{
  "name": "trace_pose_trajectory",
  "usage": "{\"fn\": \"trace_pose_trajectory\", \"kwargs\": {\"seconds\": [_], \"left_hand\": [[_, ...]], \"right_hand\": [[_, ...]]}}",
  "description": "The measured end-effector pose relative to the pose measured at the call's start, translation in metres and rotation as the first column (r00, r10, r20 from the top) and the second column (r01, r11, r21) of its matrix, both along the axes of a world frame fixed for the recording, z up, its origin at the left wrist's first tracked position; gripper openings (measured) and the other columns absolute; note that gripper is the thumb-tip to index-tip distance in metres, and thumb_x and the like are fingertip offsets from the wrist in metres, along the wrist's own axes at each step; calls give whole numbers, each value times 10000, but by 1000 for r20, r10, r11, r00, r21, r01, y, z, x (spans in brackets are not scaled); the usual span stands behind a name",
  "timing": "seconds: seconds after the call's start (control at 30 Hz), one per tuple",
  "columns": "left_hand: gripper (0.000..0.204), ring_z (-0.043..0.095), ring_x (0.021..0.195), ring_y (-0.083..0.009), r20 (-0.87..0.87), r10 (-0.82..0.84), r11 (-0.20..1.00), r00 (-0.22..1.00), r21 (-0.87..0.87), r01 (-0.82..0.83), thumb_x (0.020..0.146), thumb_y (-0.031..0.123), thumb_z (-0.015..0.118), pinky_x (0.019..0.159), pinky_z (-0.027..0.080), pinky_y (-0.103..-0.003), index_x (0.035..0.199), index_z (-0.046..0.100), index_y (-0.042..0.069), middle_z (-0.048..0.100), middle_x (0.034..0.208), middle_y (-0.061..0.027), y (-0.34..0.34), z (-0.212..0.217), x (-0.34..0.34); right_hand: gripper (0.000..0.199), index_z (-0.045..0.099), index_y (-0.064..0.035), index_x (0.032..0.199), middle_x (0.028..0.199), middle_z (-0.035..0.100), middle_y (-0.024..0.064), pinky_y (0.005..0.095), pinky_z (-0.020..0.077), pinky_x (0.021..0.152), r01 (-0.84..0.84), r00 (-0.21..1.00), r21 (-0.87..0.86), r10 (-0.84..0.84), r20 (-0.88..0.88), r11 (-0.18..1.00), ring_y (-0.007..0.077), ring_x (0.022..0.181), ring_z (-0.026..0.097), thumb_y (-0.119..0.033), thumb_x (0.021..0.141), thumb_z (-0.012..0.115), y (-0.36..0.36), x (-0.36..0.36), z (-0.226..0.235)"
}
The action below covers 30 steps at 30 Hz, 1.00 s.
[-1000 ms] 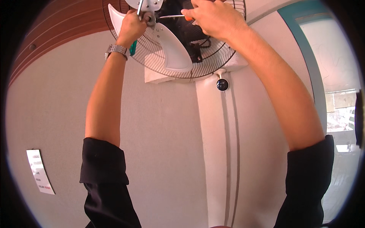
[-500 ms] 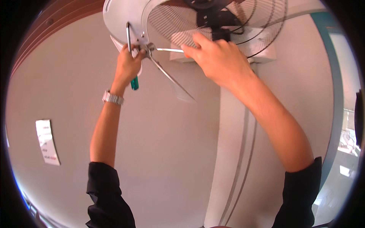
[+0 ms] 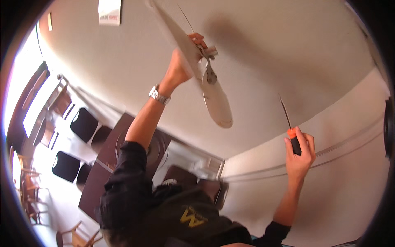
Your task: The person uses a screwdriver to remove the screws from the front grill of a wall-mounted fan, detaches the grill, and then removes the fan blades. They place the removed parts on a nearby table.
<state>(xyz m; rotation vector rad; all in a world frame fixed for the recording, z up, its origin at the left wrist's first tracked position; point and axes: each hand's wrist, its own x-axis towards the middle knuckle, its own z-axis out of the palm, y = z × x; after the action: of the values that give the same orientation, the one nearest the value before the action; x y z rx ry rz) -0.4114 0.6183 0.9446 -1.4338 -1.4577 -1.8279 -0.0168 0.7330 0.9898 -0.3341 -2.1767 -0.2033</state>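
High up on the left, my left hand (image 3: 181, 68) is closed around a fan blade assembly (image 3: 218, 103), pale blades joined at a metal hub. One broad blade is seen nearly edge-on and blurred, hiding part of the fingers; another points down. A thin metal shaft (image 3: 186, 18) sticks up beyond this hand; its lower end is hidden. Lower and to the right, my right hand (image 3: 303, 158) grips a screwdriver (image 3: 294, 140) by its orange and black handle, with the shaft pointing up. The two hands are well apart.
A pale wall (image 3: 263, 74) lies behind the hands, with cables (image 3: 337, 153) along it at right. Below is a dark table (image 3: 94, 191) with a round grey thing (image 3: 155, 150), partly behind my left arm. Black chairs (image 3: 84, 123) and wooden chairs (image 3: 78, 238) stand at lower left.
The view has swung away from the wall fan, which is out of sight. My left hand carries the blades away from it. My right hand has moved down and right and shows an orange-black screwdriver.
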Motion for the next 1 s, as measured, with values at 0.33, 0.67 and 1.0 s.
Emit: {"fn": "trace_pose_trajectory", "kwargs": {"seconds": [0.33,0.67,1.0], "left_hand": [[183,603,1143,-217,474,230,970,850,-183,-160,915,19,640,941,513,-386,1097,646,31,588,1291,-106,-141,-173,-14],[293,618,1123,-388,365,714,563,598,-807,-179,949,194,644,948,496,-457,1182,657,18,647,1150,-230,-233,-385,-66],[281,621,1145,-433,188,795,47,577,-967,251,892,162,638,919,531,-569,1112,695,-3,594,1246,-240,-155,-619,-73]], "right_hand": [[444,661,-18,1243,1062,640,80,298,576,715,49,996,-503,-3,93,863,180,904,660,69,818,753,20,-22,-84],[478,625,32,1277,1103,606,94,276,594,712,177,960,-745,55,276,644,170,906,665,92,815,734,64,-26,-205],[503,642,45,1248,1014,604,94,288,573,653,444,744,-563,63,665,697,161,854,632,53,762,768,102,-34,-244]]}}
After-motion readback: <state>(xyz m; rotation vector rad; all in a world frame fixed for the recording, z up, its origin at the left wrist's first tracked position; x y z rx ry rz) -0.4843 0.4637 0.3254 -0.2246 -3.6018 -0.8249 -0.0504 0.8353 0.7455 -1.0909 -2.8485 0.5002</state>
